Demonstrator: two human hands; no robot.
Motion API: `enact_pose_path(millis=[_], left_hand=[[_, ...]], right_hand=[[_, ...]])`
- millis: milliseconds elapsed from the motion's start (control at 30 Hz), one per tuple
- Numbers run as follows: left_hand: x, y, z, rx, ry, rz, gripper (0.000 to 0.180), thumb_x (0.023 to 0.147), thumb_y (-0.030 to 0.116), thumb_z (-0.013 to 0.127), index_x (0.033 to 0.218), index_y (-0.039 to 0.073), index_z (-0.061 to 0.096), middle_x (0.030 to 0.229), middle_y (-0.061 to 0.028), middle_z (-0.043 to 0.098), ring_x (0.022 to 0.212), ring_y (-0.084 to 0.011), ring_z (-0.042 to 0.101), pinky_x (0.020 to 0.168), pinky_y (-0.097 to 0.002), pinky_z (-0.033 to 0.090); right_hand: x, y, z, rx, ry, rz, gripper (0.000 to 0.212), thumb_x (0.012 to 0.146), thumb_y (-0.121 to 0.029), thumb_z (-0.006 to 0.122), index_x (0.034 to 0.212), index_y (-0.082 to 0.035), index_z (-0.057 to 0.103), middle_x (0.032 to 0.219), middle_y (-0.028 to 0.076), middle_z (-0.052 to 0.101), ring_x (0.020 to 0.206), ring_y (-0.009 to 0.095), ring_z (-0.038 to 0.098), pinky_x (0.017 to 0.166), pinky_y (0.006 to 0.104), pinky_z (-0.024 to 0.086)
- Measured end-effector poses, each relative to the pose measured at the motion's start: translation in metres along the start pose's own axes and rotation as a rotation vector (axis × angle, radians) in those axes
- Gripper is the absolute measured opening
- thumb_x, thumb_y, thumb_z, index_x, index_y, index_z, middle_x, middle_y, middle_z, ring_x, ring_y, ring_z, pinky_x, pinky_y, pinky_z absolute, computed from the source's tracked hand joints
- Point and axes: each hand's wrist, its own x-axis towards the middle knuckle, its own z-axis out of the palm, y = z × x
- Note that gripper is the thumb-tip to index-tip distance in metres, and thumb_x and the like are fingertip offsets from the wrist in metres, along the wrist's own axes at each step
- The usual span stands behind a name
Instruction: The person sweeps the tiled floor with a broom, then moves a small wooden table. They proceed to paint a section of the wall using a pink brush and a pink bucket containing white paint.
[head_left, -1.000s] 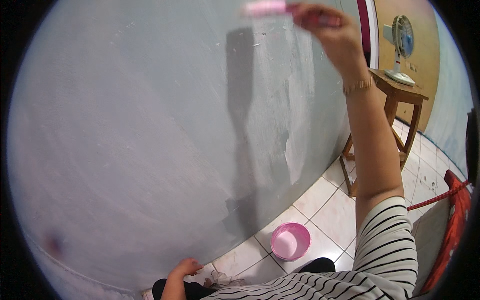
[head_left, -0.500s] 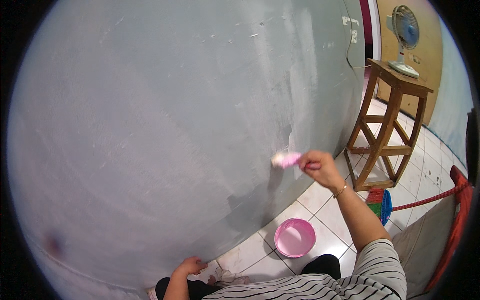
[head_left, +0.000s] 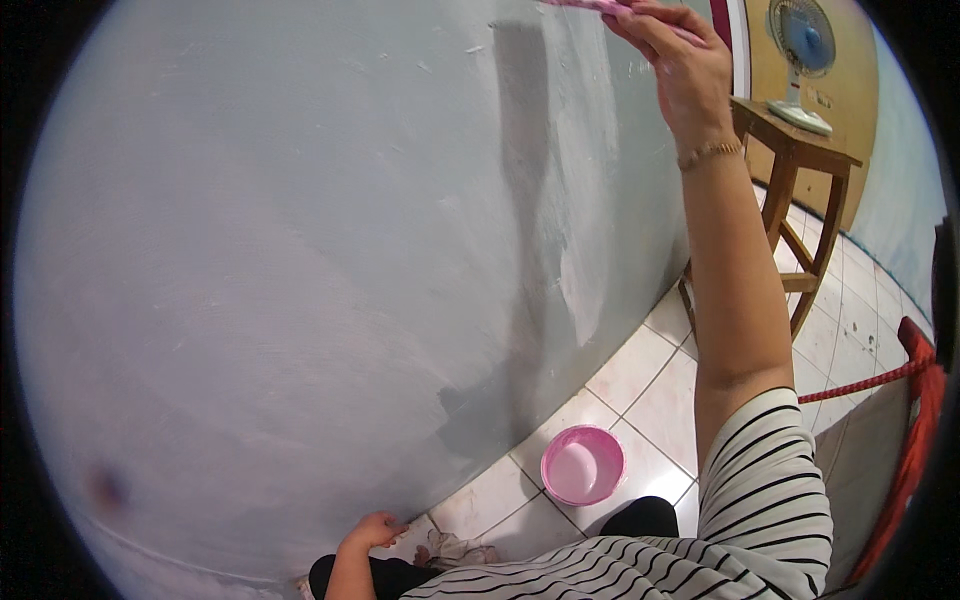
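High on the grey wall point(head_left: 300, 250), my right hand point(head_left: 690, 50) is raised at the upper edge of the picture. Its fingers are closed around the pink handle of a paintbrush point(head_left: 600, 4); the bristles lie out of view or cannot be made out. Streaks of pale paint mark the wall below and beside it. Down at the lower left, my left hand point(head_left: 378, 530) rests near my knee with its fingers loosely stretched and nothing visible in it. A pink tub point(head_left: 545, 480) of pale paint stands on the floor at the foot of the wall.
To the right, a tall wooden stool point(head_left: 800, 150) carries a fan point(head_left: 800, 40). A broom's red handle point(head_left: 860, 383) slants behind my right arm. Beside it is a red-edged grey object point(head_left: 850, 480). A crumpled cloth point(head_left: 460, 550) lies near my left hand.
My right hand has swung up along the wall with the paintbrush, from just above the tub to the picture's top edge. The left hand has stayed nearly where it was.
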Motion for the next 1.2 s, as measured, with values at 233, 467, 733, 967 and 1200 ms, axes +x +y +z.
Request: enact_pose_path(millis=[233, 467, 733, 967, 1200], left_hand=[[-0.018, 0.006, 0.003, -0.083, -0.030, -0.044, 0.057, 0.072, 0.031, 0.069, 0.111, -0.006, 0.049, 0.079, -0.0125, 0.062, 0.059, -0.0159, 0.060, 0.054, -0.0268, 0.050], [-0.018, 0.018, 0.005, -0.109, 0.014, -0.098, 0.057, 0.073, 0.032, 0.069, 0.111, -0.006, 0.049, 0.078, -0.0125, 0.061, 0.058, -0.0158, 0.060, 0.052, -0.0272, 0.050], [-0.012, 0.012, 0.000, -0.068, -0.035, -0.102, 0.061, 0.072, 0.033, 0.069, 0.112, -0.008, 0.048, 0.081, -0.0138, 0.061, 0.060, -0.0163, 0.061, 0.053, -0.0275, 0.051], [0.000, 0.012, 0.003, -0.062, -0.002, -0.082, 0.062, 0.072, 0.033, 0.069, 0.113, -0.007, 0.047, 0.083, -0.0143, 0.062, 0.060, -0.0171, 0.062, 0.053, -0.0278, 0.051], [-0.019, 0.013, 0.005, -0.028, 0.033, -0.001, 0.047, 0.073, 0.033, 0.068, 0.098, -0.003, 0.054, 0.073, -0.0114, 0.061, 0.057, -0.0161, 0.060, 0.051, -0.0276, 0.048]], right_hand=[[-0.183, 0.041, -0.041, 0.031, 0.046, 0.444, 0.008, 0.074, 0.001, 0.060, 0.082, 0.000, 0.058, 0.092, 0.013, 0.062, 0.086, 0.019, 0.060, 0.081, 0.0326, 0.048], [-0.386, 0.084, -0.099, -0.387, -0.041, 1.005, 0.006, 0.070, -0.002, 0.061, 0.066, 0.000, 0.058, 0.069, 0.006, 0.062, 0.064, 0.010, 0.056, 0.060, 0.0232, 0.045], [-0.133, 0.027, -0.025, -0.361, -0.137, 0.483, 0.008, 0.075, -0.006, 0.062, 0.070, 0.000, 0.060, 0.073, 0.010, 0.063, 0.069, 0.014, 0.061, 0.063, 0.0251, 0.050], [-0.004, 0.010, 0.012, 0.081, 0.127, -0.057, 0.008, 0.075, -0.005, 0.063, 0.080, -0.001, 0.061, 0.079, 0.010, 0.064, 0.076, 0.016, 0.062, 0.074, 0.0266, 0.050], [-0.176, 0.032, -0.026, 0.085, 0.090, 0.441, 0.003, 0.075, 0.002, 0.058, 0.074, 0.000, 0.057, 0.084, 0.012, 0.063, 0.079, 0.018, 0.060, 0.075, 0.0297, 0.049]])
